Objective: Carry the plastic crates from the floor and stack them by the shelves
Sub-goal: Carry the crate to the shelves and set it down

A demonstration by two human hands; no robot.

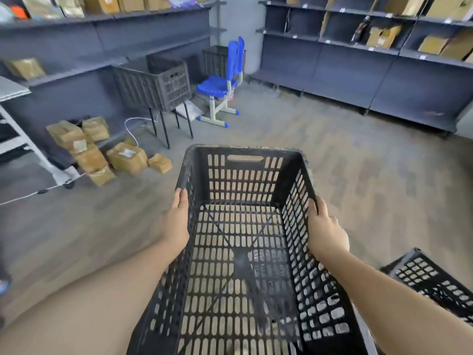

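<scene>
Storeroom floor [332, 155] of grey, wood-patterned planks, bounded by dark shelving: left shelves [107, 39] along the left wall, right shelves [358, 73] along the far right wall, both carrying cardboard boxes on the upper levels. Blue chair [220, 85] in the far corner between the two runs of shelving. Grey crates [158, 83] raised on a thin-legged black stand just in front of the left shelves; contents not visible. Further dark crate [217, 60] behind the chair, against the corner. Loose cardboard parcels [102, 152] heaped on the floor at lower left, beside a white cable [133, 131].

Black plastic crate [243, 239] held in mid-frame above the floor, perforated walls and base, empty, floor visible through the slots. Left hand [176, 221] pressed flat against the outside of the left wall, fingers [182, 198] extended up to the rim. Right hand [323, 231] closed over the right rim, fingers [313, 208] curled on the edge. Second black crate [430, 280] at lower right, only partly in frame, near the right forearm.
</scene>
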